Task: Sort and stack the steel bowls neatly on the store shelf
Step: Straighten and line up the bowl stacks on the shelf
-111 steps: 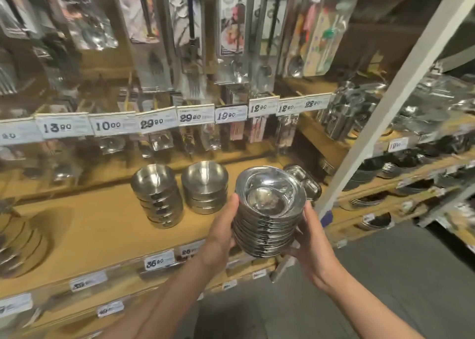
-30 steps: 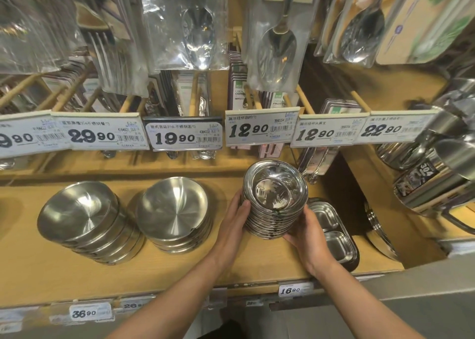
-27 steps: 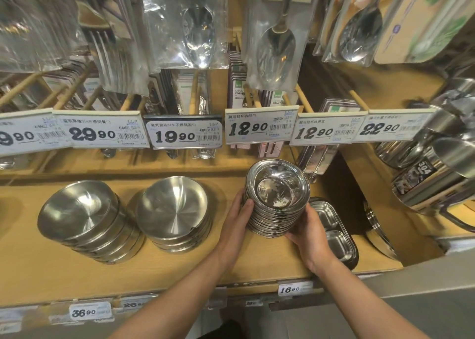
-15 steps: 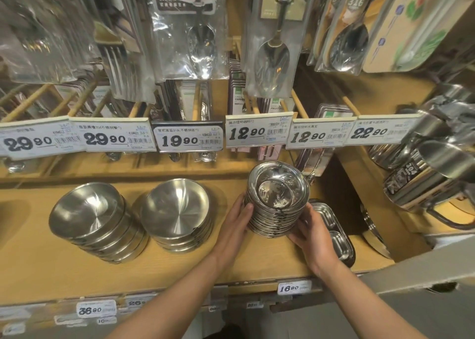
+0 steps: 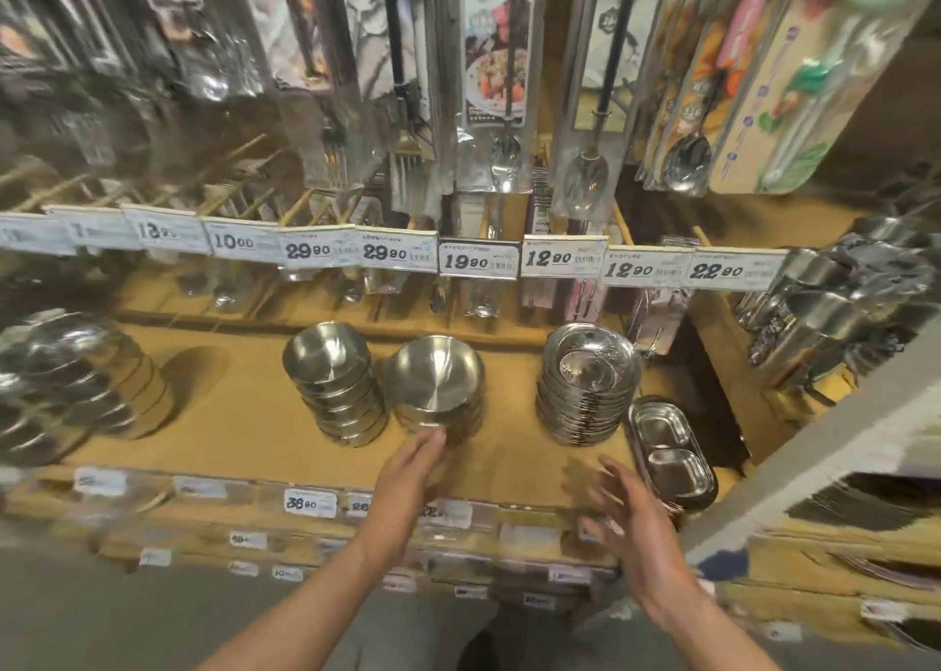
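A stack of shiny shallow steel bowls [image 5: 588, 385] stands on the wooden shelf [image 5: 244, 416] at the right, free of both hands. Two stacks of matte steel bowls sit to its left: a taller one [image 5: 333, 385] and a shorter one [image 5: 438, 388]. My left hand [image 5: 415, 472] is open, its fingertips at the base of the shorter matte stack. My right hand [image 5: 631, 517] hovers open with spread fingers in front of the shelf edge, below the shiny stack. Another bowl stack [image 5: 71, 385] is blurred at far left.
A two-compartment steel tray [image 5: 669, 449] lies right of the shiny stack. Price tags [image 5: 478, 260] line a rail above, with packaged spoons and forks [image 5: 499, 110] hanging overhead. Steel cups [image 5: 835, 314] crowd the right. A white shelf post [image 5: 814, 451] slants at right.
Both hands let go of the shiny bowl stack, which now stands on the shelf. The hands drew back; the left moved toward the shorter matte stack. The view pulled back and left.
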### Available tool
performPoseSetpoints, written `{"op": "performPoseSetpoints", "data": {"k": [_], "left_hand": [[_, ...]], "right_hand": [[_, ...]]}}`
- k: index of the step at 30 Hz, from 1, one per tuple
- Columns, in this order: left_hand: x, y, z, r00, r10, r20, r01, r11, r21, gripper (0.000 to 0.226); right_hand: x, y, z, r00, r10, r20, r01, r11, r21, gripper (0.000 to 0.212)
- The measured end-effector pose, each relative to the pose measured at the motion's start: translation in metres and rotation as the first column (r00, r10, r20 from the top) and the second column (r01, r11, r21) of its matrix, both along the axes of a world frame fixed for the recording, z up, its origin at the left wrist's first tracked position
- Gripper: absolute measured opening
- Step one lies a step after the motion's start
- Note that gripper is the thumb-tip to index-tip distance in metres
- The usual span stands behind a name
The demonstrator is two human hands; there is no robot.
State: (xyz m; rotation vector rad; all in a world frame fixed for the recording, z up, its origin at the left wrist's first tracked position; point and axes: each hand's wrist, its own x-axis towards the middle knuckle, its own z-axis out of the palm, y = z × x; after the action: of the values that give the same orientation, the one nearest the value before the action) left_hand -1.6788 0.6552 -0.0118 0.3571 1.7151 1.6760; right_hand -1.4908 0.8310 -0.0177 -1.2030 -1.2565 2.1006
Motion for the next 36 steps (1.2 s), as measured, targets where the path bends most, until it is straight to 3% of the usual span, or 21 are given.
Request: {"op": "performPoseSetpoints", "data": {"k": [2, 5, 10, 13, 16, 20, 23, 27, 29, 32, 36], "left_hand": [[-0.002, -0.022, 0.002, 0.995, 0.098, 0.010, -0.098, 0.995, 0.000, 0.048], [-0.011, -0.042, -0.002, 0.979, 0.202, 0.023, -0.202, 0.979, -0.016, 0.033], [-0.028, -0.047, -0.015, 0.974, 0.228, 0.017, -0.227, 0.973, -0.032, 0.048], [-0.043, -0.031, -0.031, 0.977, 0.212, 0.025, -0.211, 0.977, -0.040, 0.037], [-0.062, -0.006, -0.056, 0.975, 0.222, 0.029, -0.220, 0.973, -0.065, 0.050], [-0.078, 0.022, -0.086, 0.966, 0.256, 0.025, -0.255, 0.966, -0.035, 0.059], [-0.084, 0.038, -0.099, 0.951, 0.308, 0.018, -0.308, 0.949, 0.062, 0.055], [-0.085, 0.052, -0.103, 0.931, 0.365, 0.026, -0.365, 0.922, 0.126, 0.060], [-0.085, 0.056, -0.102, 0.922, 0.386, 0.037, -0.388, 0.913, 0.130, 0.060], [-0.086, 0.061, -0.096, 0.913, 0.401, 0.069, -0.407, 0.906, 0.120, 0.058], [-0.078, 0.058, -0.087, 0.916, 0.397, 0.064, -0.402, 0.910, 0.105, 0.049]], "right_hand": [[-0.004, -0.014, 0.002, 0.999, 0.034, -0.013, -0.034, 0.999, -0.010, 0.031], [-0.019, -0.026, 0.001, 0.993, 0.117, -0.010, -0.117, 0.993, 0.015, 0.031], [-0.056, -0.028, -0.010, 0.972, 0.231, 0.045, -0.233, 0.971, 0.045, 0.033], [-0.087, -0.016, -0.021, 0.966, 0.247, 0.074, -0.251, 0.967, 0.047, 0.038], [-0.124, 0.002, -0.040, 0.969, 0.233, 0.078, -0.238, 0.969, 0.071, 0.040], [-0.174, 0.030, -0.073, 0.970, 0.239, 0.043, -0.243, 0.965, 0.101, 0.042], [-0.202, 0.045, -0.089, 0.970, 0.242, 0.001, -0.241, 0.965, 0.105, 0.033], [-0.226, 0.058, -0.101, 0.946, 0.323, 0.043, -0.323, 0.912, 0.254, 0.049], [-0.236, 0.058, -0.102, 0.946, 0.325, -0.007, -0.315, 0.923, 0.219, 0.037], [-0.238, 0.058, -0.101, 0.957, 0.287, -0.035, -0.282, 0.953, 0.110, 0.046], [-0.213, 0.048, -0.087, 0.944, 0.328, -0.010, -0.325, 0.938, 0.125, 0.038]]}}
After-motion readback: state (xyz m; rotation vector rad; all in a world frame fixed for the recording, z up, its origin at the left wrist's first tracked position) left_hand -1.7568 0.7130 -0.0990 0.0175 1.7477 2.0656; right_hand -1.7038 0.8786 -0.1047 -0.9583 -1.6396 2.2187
